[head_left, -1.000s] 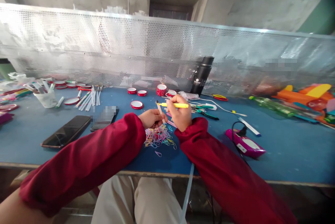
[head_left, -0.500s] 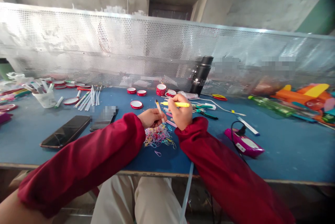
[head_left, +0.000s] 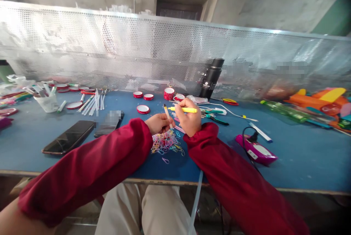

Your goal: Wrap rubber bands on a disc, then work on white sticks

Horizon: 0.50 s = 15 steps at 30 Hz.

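My left hand (head_left: 158,123) pinches a thin pale stick (head_left: 168,113) with a dark tip, tilted upward above the table. Closed around a yellow marker-like pen (head_left: 189,110), my right hand (head_left: 190,119) points its narrow end left, close to the stick; I cannot tell whether they touch. Under my hands lies a loose heap of small pastel loop-shaped clips (head_left: 166,142), with one purple clip (head_left: 165,160) apart in front. Pink strips (head_left: 179,129) lie partly hidden behind my right hand.
Two phones (head_left: 70,138) lie left. Behind are red-rimmed lids (head_left: 143,109), white sticks (head_left: 93,104) and a white cup of pens (head_left: 47,102). A black bottle (head_left: 211,79), green-handled pliers (head_left: 216,119) and a purple corded device (head_left: 256,149) are right. A perforated metal screen (head_left: 123,44) runs behind.
The yellow pen in my right hand has shifted slightly left, and the stick in my left hand slightly right. Both grips stay the same.
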Each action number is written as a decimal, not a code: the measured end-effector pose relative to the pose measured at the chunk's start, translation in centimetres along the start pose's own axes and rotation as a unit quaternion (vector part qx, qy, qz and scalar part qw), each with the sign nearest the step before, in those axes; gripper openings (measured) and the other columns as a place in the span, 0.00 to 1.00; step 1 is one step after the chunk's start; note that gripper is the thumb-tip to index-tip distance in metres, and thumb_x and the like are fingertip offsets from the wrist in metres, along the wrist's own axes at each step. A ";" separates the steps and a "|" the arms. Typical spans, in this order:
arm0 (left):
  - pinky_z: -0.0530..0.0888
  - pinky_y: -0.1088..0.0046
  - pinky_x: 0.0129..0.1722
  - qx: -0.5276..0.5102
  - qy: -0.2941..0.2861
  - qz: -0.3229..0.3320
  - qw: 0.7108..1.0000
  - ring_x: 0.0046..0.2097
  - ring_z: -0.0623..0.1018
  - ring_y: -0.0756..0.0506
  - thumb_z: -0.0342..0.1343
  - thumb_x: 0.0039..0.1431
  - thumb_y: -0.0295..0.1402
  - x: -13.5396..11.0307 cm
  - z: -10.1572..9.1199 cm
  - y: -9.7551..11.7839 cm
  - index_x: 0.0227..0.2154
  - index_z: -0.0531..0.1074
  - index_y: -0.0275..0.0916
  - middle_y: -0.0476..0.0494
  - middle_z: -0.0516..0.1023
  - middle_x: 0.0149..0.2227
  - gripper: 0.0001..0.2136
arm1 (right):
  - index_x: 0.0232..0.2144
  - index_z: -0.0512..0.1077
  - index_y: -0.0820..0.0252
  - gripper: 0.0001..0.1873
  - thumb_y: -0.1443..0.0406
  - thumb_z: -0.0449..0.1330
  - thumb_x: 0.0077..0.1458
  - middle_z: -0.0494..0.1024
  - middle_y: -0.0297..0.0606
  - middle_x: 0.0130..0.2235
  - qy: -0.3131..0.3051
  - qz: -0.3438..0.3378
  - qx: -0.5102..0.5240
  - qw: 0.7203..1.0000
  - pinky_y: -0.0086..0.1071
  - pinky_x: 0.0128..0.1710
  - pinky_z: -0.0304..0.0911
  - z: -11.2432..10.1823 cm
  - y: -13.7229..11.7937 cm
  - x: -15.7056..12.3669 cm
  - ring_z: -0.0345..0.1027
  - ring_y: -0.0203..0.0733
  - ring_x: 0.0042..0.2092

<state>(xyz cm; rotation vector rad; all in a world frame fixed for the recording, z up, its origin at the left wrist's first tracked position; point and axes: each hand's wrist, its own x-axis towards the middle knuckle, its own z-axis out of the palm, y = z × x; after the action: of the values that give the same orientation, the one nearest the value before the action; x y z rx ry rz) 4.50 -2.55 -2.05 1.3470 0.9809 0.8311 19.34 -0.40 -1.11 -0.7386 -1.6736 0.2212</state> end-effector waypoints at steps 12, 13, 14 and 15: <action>0.53 0.80 0.19 -0.001 0.003 -0.006 1.000 0.18 0.58 0.56 0.52 0.62 0.32 -0.1 0.0 0.1 0.26 0.70 0.34 0.54 0.61 0.16 0.10 | 0.24 0.64 0.56 0.11 0.61 0.57 0.58 0.69 0.31 0.22 -0.005 -0.002 -0.005 1.000 0.32 0.27 0.59 0.0 0.0 -0.1 0.64 0.37 0.26; 0.53 0.80 0.19 -0.002 0.005 -0.008 1.000 0.18 0.58 0.56 0.51 0.62 0.31 -0.2 0.0 0.2 0.26 0.70 0.34 0.53 0.61 0.16 0.09 | 0.24 0.64 0.56 0.11 0.61 0.57 0.58 0.69 0.30 0.22 0.000 0.001 0.000 1.000 0.32 0.27 0.59 0.0 0.1 -0.1 0.64 0.37 0.25; 0.53 0.80 0.19 -0.003 0.006 -0.009 1.000 0.18 0.58 0.56 0.51 0.62 0.30 -0.2 0.1 0.3 0.27 0.70 0.34 0.53 0.61 0.17 0.09 | 0.24 0.64 0.55 0.11 0.61 0.57 0.58 0.69 0.30 0.21 0.003 0.005 0.010 1.000 0.31 0.27 0.59 0.0 0.1 -0.1 0.63 0.37 0.25; 0.53 0.80 0.19 -0.003 0.006 -0.010 1.000 0.18 0.58 0.56 0.51 0.61 0.30 -0.2 0.1 0.3 0.27 0.70 0.34 0.53 0.61 0.17 0.09 | 0.25 0.63 0.55 0.11 0.60 0.57 0.58 0.69 0.30 0.21 0.003 0.009 0.021 1.000 0.31 0.26 0.60 0.0 0.1 -0.1 0.63 0.36 0.24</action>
<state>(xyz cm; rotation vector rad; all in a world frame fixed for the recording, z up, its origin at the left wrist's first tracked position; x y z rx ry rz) 4.50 -2.78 -1.73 1.3260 0.9976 0.8271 19.41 -0.41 -1.20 -0.7223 -1.6521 0.2665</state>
